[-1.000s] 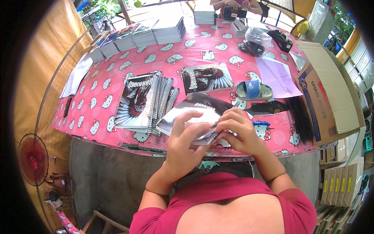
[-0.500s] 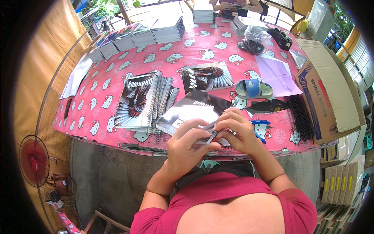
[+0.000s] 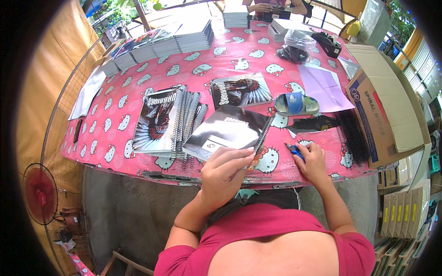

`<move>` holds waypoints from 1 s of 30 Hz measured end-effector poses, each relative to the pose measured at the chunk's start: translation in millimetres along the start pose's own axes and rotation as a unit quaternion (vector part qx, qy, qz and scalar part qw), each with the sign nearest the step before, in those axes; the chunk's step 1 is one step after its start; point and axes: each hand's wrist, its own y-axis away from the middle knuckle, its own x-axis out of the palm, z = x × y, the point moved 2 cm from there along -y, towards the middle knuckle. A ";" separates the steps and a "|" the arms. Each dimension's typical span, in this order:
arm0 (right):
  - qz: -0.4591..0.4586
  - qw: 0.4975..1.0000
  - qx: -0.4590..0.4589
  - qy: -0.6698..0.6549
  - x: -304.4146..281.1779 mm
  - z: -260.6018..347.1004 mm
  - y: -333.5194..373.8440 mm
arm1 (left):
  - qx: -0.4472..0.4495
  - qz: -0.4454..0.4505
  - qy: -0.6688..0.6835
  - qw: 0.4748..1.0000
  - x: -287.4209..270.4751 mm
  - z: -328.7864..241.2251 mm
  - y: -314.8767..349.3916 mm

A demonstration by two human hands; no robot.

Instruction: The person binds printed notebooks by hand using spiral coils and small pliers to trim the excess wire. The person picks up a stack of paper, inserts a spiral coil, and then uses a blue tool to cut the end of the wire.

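Note:
A spiral notebook (image 3: 230, 124) with a dark, glossy cover lies tilted in front of me, its black coil (image 3: 263, 137) along the right side. My left hand (image 3: 224, 171) is closed on the notebook's lower corner, fingers at the bottom end of the coil. To the right, my right hand (image 3: 314, 162) wraps round the blue handles of a pair of pliers (image 3: 294, 149) on the table, their jaws pointing up and left. Left of the notebook is a stack of spiral notebooks (image 3: 159, 120) with feathered-headdress covers. Another such notebook (image 3: 243, 89) lies just beyond.
A blue slide sandal (image 3: 297, 104), loose black coils (image 3: 353, 138) and a cardboard box (image 3: 375, 119) are on the right. Purple paper (image 3: 324, 87) lies behind the sandal. Notebook stacks (image 3: 193, 37) line the far edge, where another person's hands (image 3: 263, 7) show.
My right hand has left the notebook's coil and moved right, closing on the pliers. My left hand stays at the notebook's lower corner. The view has shifted slightly.

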 end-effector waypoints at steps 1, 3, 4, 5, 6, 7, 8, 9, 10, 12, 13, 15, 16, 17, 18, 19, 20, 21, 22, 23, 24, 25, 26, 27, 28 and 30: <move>0.039 0.998 0.036 -0.035 -3.7 1.6 2.5 | 0.003 0.004 -0.007 1.000 0.4 -0.7 -0.5; 0.025 0.979 -0.009 -0.201 -19.2 20.6 4.8 | -0.003 0.003 -0.010 1.000 3.2 -0.3 -0.9; 0.027 0.964 -0.049 -0.259 -35.9 43.4 5.4 | -0.015 0.000 -0.010 1.000 3.4 0.7 1.1; 0.026 0.944 -0.087 -0.317 -50.9 63.9 7.9 | -0.026 -0.001 -0.011 1.000 1.8 -1.1 2.9; 0.018 0.942 -0.109 -0.317 -60.0 76.3 9.1 | -0.024 0.000 -0.009 1.000 3.1 -0.7 3.8; 0.010 0.939 -0.135 -0.316 -68.7 87.7 8.5 | -0.021 -0.003 -0.010 1.000 3.4 -0.8 4.3; 0.001 0.935 -0.162 -0.315 -72.6 94.4 8.3 | -0.017 -0.005 -0.011 1.000 3.2 -1.6 4.3; -0.001 0.939 -0.161 -0.303 -71.7 95.7 8.0 | -0.018 -0.004 -0.011 1.000 3.5 -2.4 3.9; -0.003 0.943 -0.161 -0.291 -69.8 96.5 8.4 | -0.019 -0.002 -0.011 1.000 3.7 -3.3 3.6; -0.007 0.946 -0.166 -0.278 -68.0 99.0 8.6 | -0.014 -0.003 -0.013 1.000 4.3 -3.3 3.3; -0.008 0.945 -0.171 -0.278 -67.6 100.6 8.6 | -0.008 -0.005 -0.016 1.000 5.2 -2.3 3.7; 0.067 0.922 -0.130 -0.358 -63.9 99.2 6.2 | -0.003 -0.011 -0.018 1.000 5.6 -1.8 4.2; 0.142 0.886 -0.081 -0.434 -59.9 96.1 2.6 | -0.005 -0.016 -0.018 1.000 5.0 -2.1 4.4; 0.216 0.837 -0.031 -0.502 -54.4 92.9 1.5 | -0.006 -0.021 -0.018 1.000 4.4 -2.2 5.1; 0.288 0.723 0.042 -0.626 -38.4 85.9 3.7 | -0.001 -0.020 -0.016 1.000 4.2 -2.6 5.4; 0.350 0.636 0.069 -0.684 -32.9 82.5 3.7 | 0.004 -0.019 -0.016 1.000 3.8 -2.6 6.2; 0.408 0.539 0.095 -0.731 -30.1 80.4 3.6 | 0.009 -0.019 -0.016 1.000 2.9 -2.6 6.3; 0.459 0.431 0.119 -0.767 -26.8 80.9 4.1 | 0.014 -0.017 -0.021 1.000 1.4 -2.8 5.3; 0.438 0.462 0.117 -0.762 -22.8 82.1 5.2 | 0.018 -0.015 -0.026 0.999 -0.3 -2.6 3.5; 0.372 0.559 0.084 -0.736 -23.2 82.8 4.7 | 0.023 -0.013 -0.031 0.999 -2.2 -2.0 1.6; 0.300 0.646 0.049 -0.700 -24.4 85.3 2.0 | 0.026 -0.062 -0.057 0.996 -7.7 1.9 -0.2; 0.223 0.723 0.014 -0.653 -25.5 86.5 -1.6 | 0.029 -0.112 -0.083 0.990 -14.9 7.8 -1.8; 0.197 0.798 0.045 -0.568 -23.6 70.1 -3.4 | 0.032 -0.160 -0.107 0.981 -23.2 15.2 -3.3; 0.137 0.875 0.034 -0.464 -19.2 50.9 -9.9 | -0.009 -0.262 -0.016 0.965 -34.1 30.5 -4.4; 0.074 0.943 0.025 -0.322 -15.9 36.6 -14.8 | -0.006 -0.369 -0.035 0.929 -58.8 38.6 -5.9; 0.020 0.992 -0.009 -0.127 1.9 8.6 -11.2 | -0.064 -0.530 0.039 0.845 -103.9 56.5 -6.6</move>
